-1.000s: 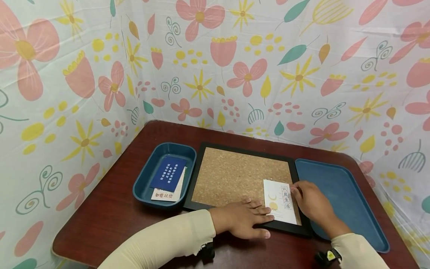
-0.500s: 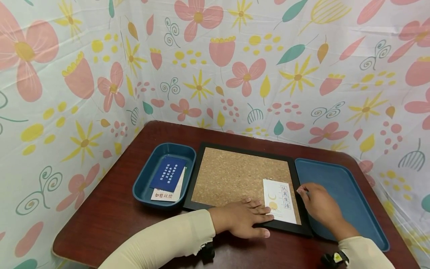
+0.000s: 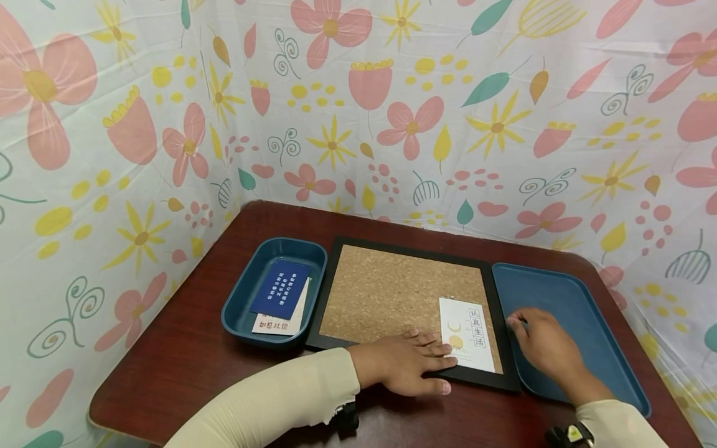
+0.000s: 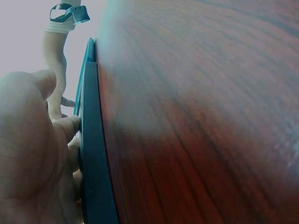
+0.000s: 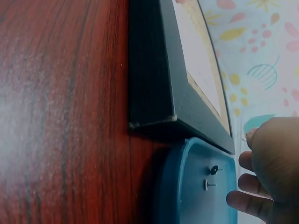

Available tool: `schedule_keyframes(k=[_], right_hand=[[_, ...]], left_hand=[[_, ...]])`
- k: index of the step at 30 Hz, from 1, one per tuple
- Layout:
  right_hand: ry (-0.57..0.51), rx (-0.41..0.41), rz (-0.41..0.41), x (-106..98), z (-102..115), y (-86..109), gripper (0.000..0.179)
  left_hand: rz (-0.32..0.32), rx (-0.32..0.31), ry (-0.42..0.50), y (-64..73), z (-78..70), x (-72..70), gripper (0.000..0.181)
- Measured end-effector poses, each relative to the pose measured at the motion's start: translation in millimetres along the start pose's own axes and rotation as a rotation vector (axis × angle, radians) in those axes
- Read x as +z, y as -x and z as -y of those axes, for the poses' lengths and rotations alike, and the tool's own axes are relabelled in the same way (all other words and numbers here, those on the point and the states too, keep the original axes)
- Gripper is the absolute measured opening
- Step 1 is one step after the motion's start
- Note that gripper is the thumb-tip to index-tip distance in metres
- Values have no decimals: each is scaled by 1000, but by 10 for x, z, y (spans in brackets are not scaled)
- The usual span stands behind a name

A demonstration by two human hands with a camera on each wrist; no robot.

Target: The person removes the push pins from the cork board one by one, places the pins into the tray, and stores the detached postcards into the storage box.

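My left hand lies flat with spread fingers on the lower black frame of the corkboard. Its fingertips press the lower left edge of a white card printed with a yellow moon, a sun and Chinese characters. The card rests at the cork's lower right corner. Over the left part of the blue tray hovers my right hand, fingers loosely bent, thumb near the index finger, apart from the card. Two thumbtacks, a black-headed tack and a pale-headed tack, lie in that tray in the right wrist view.
A deeper blue bin stands left of the board, holding a dark blue card on top of a cream card. The brown wooden table is closed in behind by a flowered curtain.
My right hand has let go of the card's right edge and moved right, over the tray. The left hand stays pressed on the board and card.
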State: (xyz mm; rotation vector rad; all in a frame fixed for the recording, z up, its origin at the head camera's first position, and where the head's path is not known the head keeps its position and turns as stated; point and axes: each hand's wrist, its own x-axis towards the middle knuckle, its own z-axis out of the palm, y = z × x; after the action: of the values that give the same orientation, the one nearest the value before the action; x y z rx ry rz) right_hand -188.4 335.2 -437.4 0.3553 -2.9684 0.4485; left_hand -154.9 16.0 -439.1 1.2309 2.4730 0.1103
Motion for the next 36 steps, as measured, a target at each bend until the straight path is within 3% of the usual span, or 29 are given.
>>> schedule_keyframes(k=[21,31,36], right_hand=[[10,12,-18,9,-165,90,17],[6,37,4,-20,-159,96,21],[-2,1,-14,-18,-90,105,19]], left_hand=[[14,-7,1,-4,4,-3,63],[8,-13,9,2,-3,-9,63],[7,-15,13,3,-3,-3,63]])
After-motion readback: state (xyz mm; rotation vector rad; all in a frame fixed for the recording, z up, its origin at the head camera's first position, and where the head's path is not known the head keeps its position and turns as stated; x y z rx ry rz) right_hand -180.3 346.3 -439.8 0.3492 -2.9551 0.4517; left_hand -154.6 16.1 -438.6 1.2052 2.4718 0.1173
